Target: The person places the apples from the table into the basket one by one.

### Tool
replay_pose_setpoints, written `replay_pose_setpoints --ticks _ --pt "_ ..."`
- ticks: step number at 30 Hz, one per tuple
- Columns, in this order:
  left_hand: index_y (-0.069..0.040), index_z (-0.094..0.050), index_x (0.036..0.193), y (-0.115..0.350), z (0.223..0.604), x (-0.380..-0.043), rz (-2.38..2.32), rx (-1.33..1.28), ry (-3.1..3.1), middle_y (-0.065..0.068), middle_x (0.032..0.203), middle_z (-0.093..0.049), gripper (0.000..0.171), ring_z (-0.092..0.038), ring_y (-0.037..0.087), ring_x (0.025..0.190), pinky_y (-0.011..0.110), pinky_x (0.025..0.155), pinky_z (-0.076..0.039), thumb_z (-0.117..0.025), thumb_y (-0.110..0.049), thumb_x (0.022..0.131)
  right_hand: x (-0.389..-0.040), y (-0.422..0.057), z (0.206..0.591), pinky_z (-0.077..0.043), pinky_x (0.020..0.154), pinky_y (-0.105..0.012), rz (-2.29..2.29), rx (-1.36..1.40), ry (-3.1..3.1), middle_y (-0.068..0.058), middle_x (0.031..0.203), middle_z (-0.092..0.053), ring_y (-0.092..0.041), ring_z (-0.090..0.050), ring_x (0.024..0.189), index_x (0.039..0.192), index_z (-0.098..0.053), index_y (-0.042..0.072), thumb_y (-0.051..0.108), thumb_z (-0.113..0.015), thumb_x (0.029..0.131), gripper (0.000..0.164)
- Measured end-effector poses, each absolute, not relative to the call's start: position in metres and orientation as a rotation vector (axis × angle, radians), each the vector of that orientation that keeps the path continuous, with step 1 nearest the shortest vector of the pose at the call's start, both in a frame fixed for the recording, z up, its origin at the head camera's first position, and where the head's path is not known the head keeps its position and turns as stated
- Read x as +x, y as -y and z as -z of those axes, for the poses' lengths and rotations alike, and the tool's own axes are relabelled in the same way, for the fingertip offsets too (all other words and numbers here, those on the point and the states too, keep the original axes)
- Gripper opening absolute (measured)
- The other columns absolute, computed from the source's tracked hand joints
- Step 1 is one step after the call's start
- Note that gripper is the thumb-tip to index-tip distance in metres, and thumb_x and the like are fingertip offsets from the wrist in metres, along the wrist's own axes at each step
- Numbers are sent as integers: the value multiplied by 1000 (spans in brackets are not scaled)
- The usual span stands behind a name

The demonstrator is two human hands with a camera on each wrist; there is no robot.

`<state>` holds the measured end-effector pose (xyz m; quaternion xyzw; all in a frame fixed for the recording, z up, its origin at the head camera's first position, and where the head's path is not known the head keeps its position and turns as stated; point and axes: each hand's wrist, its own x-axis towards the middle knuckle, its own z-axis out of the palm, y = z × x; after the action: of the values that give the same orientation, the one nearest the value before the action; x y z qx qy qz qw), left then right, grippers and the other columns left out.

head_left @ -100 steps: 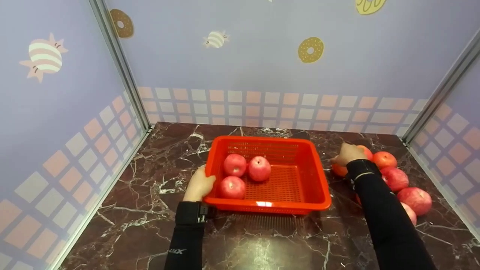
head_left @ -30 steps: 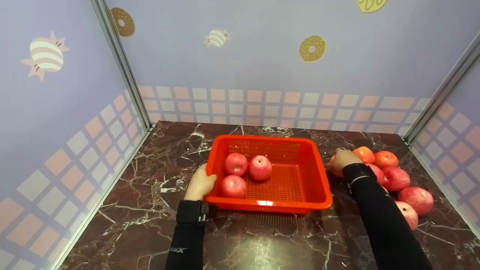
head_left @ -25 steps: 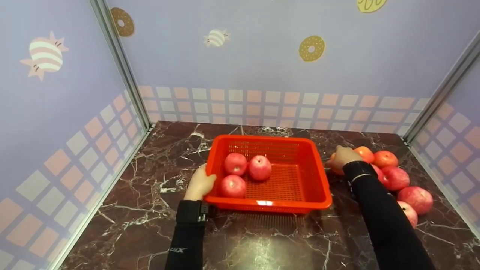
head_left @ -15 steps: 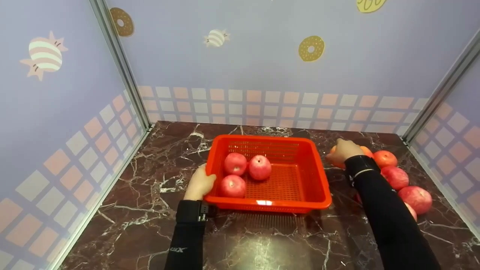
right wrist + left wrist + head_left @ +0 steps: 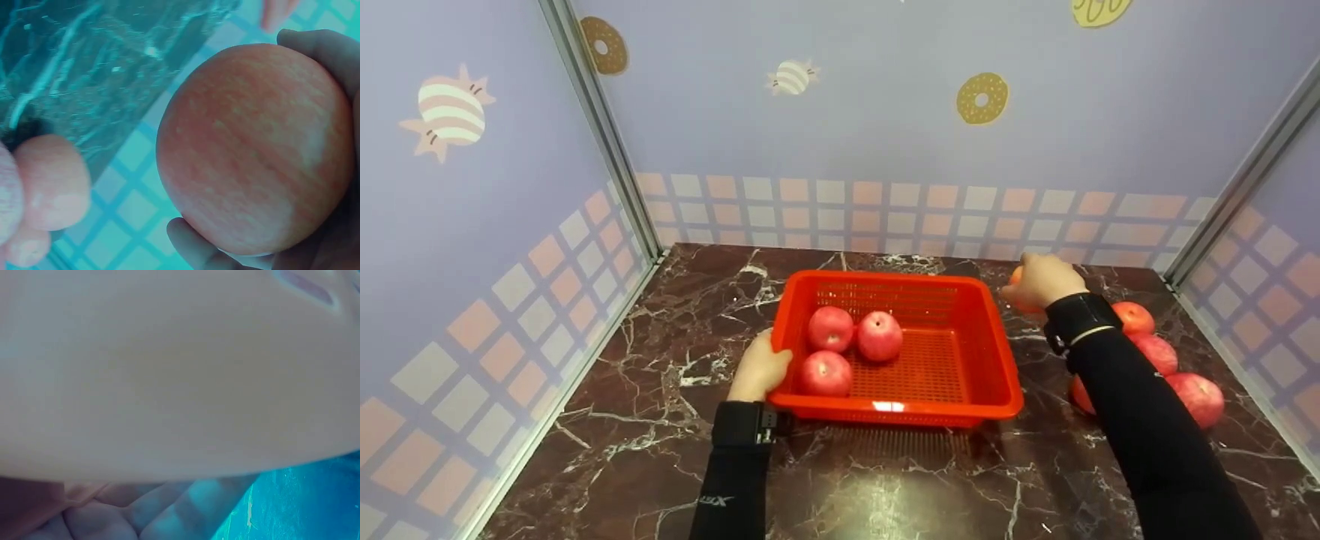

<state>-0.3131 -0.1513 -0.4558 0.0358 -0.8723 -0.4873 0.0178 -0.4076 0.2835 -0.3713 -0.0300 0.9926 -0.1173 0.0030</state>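
A red plastic basket (image 5: 952, 411) stands on the dark marbled tabletop, with three pinkish-red apples (image 5: 879, 337) in its left part. My left hand (image 5: 761, 366) grips the basket's left rim. In the left wrist view the basket's wall (image 5: 180, 382) fills most of the frame, and part of the left hand (image 5: 163, 512) shows below its edge. Right of the basket, my right hand (image 5: 1048, 281) holds an orange-red apple, lifted off the table. The right wrist view shows this apple (image 5: 253, 152) large and streaked, with fingers and thumb around it.
Several more apples (image 5: 1194, 399) lie on the tabletop (image 5: 645, 465) at the right, some hidden under the right forearm. Patterned panels (image 5: 885, 135) close off the back and both sides.
My right hand has taken an orange-red apple from the group and raised it up and back. The left hand and basket have stayed in place.
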Motion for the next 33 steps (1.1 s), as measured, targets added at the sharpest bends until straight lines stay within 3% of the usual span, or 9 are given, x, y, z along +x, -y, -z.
replay_pose_setpoints --ticks 4,8,19,28,33 --pt "9 -56 136 151 456 -313 1505 106 2713 28 127 -66 49 -62 41 118 53 107 -48 -50 -2 89 -403 -271 361 -51 75 -54 373 -109 -3137 -21 103 -64 -46 -63 99 114 -56 2 41 -71 83 51" --pt "8 -57 134 152 455 -312 1471 104 2722 28 126 -67 47 -63 41 117 53 107 -48 -51 -3 89 -397 -256 353 -50 84 -61 360 -152 -3147 -26 112 -60 -53 -57 111 121 -54 2 41 -70 83 57" --pt "9 -56 135 151 455 -312 1483 121 2723 29 127 -66 47 -63 43 118 54 107 -48 -50 -3 90 -380 -212 351 -48 99 -67 264 -310 -3146 -31 129 -56 -55 -53 120 133 -51 1 45 -75 83 71" --pt "9 -58 132 152 456 -313 1484 115 2719 29 125 -67 44 -63 41 115 53 105 -49 -50 -2 90 -367 -184 358 -49 101 -68 227 -398 -3143 -32 140 -52 -55 -51 127 144 -48 2 48 -77 82 82" --pt "8 -56 136 152 456 -313 1481 104 2722 28 126 -67 48 -63 41 117 53 106 -48 -50 -3 90 -357 -170 365 -53 95 -66 216 -462 -3133 -29 136 -55 -53 -53 124 145 -48 5 48 -78 82 82"
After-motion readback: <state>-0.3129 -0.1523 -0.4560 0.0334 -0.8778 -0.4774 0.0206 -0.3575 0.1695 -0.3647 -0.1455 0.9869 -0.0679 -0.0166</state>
